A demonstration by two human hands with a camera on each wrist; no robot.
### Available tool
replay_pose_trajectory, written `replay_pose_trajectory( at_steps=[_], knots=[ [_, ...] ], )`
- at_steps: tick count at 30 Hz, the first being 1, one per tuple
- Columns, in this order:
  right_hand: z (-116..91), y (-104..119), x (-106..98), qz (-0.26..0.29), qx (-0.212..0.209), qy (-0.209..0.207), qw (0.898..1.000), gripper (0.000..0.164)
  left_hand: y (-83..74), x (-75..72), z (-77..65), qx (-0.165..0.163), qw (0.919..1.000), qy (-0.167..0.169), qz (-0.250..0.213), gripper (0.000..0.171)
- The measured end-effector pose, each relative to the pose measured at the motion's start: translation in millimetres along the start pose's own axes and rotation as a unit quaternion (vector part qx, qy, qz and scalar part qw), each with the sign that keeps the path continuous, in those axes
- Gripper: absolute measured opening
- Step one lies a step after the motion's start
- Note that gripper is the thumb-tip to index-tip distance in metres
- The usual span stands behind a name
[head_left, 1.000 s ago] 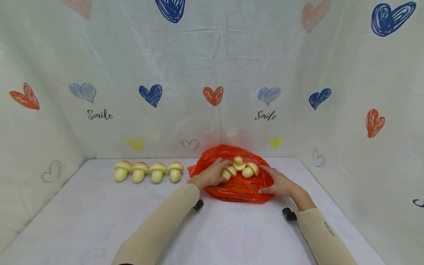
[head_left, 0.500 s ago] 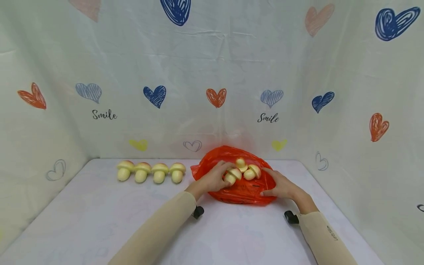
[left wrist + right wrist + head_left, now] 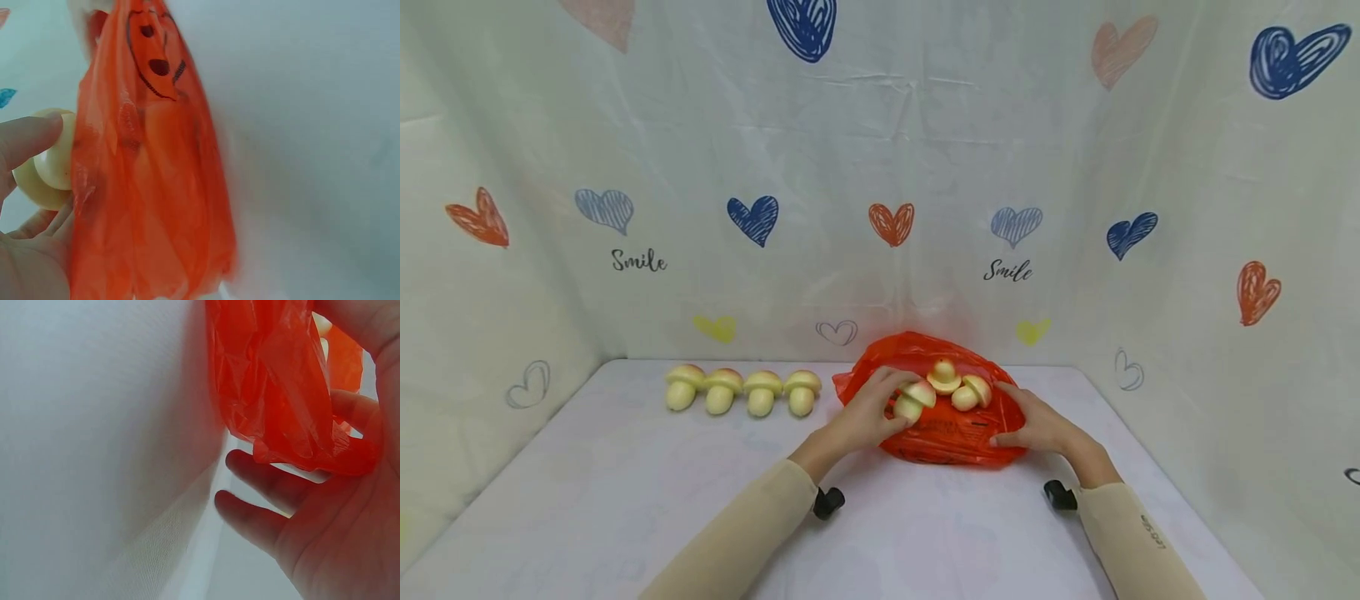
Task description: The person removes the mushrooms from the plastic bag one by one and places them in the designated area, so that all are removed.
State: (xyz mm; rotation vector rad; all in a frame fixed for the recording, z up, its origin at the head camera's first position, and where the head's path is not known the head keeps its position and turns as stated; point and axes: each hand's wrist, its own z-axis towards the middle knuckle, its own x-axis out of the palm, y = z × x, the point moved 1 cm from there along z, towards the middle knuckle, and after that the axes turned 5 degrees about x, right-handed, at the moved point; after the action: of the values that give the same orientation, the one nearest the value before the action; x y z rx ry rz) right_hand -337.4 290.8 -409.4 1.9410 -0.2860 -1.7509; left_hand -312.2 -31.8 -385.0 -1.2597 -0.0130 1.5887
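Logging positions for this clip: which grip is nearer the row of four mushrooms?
Left. The left grip is right of the row, holding another mushroom at the bag; the right grip is farther off, at the bag's right side.

Your right hand holds a red plastic bag, its crumpled film bunched between your thumb and fingers and lying against your palm. On the far side of the grip from your thumb, two fingers stretch out, slightly apart. Beside your thumb, slivers of a cream-coloured thing show. Past your fingertips spreads a pale surface.
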Motion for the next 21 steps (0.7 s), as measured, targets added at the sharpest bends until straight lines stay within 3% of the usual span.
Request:
replay_pose_trajectory(
  at_steps=[9,16,21],
  knots=[
    [-0.8,1.9,-1.0,0.003,-0.004,-0.006,1.000,0.100,-7.7,-20.2,-26.6,0.018,0.9982,-0.045,-0.035,0.056],
    [-1.9,3.8,-2.6,0.005,-0.004,-0.016,1.000,0.098,-10.3,-37.9,-45.4,0.029,0.9957,-0.087,-0.013,0.055],
    [-1.1,3.7,-3.0,0.003,0.000,-0.024,1.000,0.097,-6.8,-49.1,-60.8,0.034,0.9938,-0.102,-0.029,0.057]
  ],
)
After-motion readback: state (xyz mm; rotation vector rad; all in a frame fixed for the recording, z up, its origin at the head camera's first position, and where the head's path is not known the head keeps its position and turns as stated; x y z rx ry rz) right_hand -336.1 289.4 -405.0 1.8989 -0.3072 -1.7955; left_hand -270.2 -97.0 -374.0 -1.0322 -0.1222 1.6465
